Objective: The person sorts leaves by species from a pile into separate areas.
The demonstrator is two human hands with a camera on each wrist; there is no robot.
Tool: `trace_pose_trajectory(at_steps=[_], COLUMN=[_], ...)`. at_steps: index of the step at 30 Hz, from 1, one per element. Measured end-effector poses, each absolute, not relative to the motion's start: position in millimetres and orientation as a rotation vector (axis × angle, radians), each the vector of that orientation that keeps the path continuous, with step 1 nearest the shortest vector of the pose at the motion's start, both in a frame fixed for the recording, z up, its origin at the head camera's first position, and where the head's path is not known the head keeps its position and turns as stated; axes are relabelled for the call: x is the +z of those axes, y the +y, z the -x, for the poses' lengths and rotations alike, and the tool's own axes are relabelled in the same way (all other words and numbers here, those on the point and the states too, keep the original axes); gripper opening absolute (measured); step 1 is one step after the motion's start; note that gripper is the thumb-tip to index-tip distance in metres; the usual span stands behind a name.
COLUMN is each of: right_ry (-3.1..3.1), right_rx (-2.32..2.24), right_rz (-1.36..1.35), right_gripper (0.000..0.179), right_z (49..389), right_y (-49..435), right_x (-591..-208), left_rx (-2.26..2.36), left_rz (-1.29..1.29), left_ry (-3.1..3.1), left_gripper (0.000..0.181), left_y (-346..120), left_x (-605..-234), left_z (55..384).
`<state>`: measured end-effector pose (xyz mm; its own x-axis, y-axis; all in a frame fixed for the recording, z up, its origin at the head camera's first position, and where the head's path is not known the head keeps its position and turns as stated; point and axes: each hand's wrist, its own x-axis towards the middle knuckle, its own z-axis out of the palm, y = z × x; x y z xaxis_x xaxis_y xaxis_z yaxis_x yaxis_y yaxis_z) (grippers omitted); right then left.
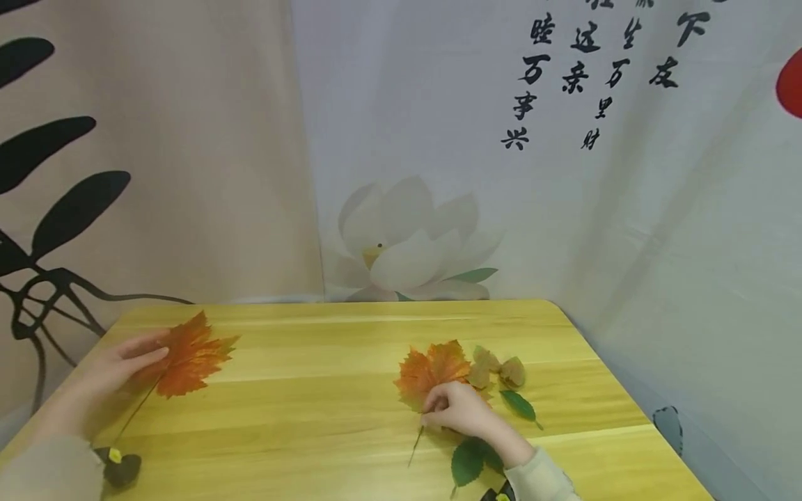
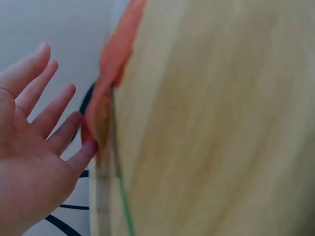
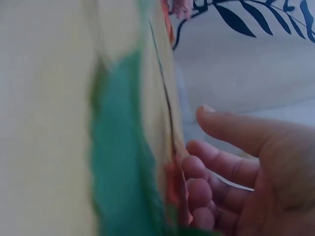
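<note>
At the table's left, my left hand (image 1: 134, 358) has its fingers over the edge of an orange maple leaf (image 1: 195, 360). In the left wrist view those fingers (image 2: 56, 105) are spread and fairly straight, and the little finger touches the leaf. My right hand (image 1: 460, 407) hovers low over a second orange maple leaf (image 1: 438, 365), near its thin stem. The right wrist view shows the thumb (image 3: 236, 129) apart from loosely bent fingers, whose tips are at the orange leaf (image 3: 176, 189); no grip is visible. Part of that leaf is hidden behind the hand.
Yellowish-brown leaves (image 1: 495, 369) and a small green leaf (image 1: 520, 407) lie right of the right-hand maple leaf. Larger green leaves (image 1: 470, 460) lie nearer me, partly beneath my right forearm. A printed curtain (image 1: 401, 139) hangs behind the wooden table (image 1: 301, 431).
</note>
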<state>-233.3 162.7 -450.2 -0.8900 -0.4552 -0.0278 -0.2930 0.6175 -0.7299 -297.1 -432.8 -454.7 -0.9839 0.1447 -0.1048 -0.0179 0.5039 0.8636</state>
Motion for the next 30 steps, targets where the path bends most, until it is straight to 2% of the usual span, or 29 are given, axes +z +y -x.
trace_pose_trajectory(at_steps=[8, 15, 22, 30], right_ry=[2.722, 2.54, 2.589, 2.804], right_rx=[-1.167, -1.119, -1.041, -0.8], right_rz=[0.485, 0.59, 0.656, 0.648], right_gripper=[0.013, 0.025, 0.008, 0.026], right_z=[235.5, 230.7, 226.8, 223.2], right_y=[177.1, 164.7, 163.7, 164.6], right_x=[-440.1, -440.7, -441.3, -441.8], left_rx=[1.369, 1.226, 1.279, 1.316], left_rz=[-0.137, -0.226, -0.231, -0.189], left_ry=[2.618, 2.721, 2.687, 2.671], left_gripper=[0.069, 0.066, 0.067, 0.065], left_y=[-432.4, -428.0, -421.8, -421.6], left_x=[-462.8, -463.8, -464.5, -465.1], left_z=[296.9, 298.4, 297.9, 296.6])
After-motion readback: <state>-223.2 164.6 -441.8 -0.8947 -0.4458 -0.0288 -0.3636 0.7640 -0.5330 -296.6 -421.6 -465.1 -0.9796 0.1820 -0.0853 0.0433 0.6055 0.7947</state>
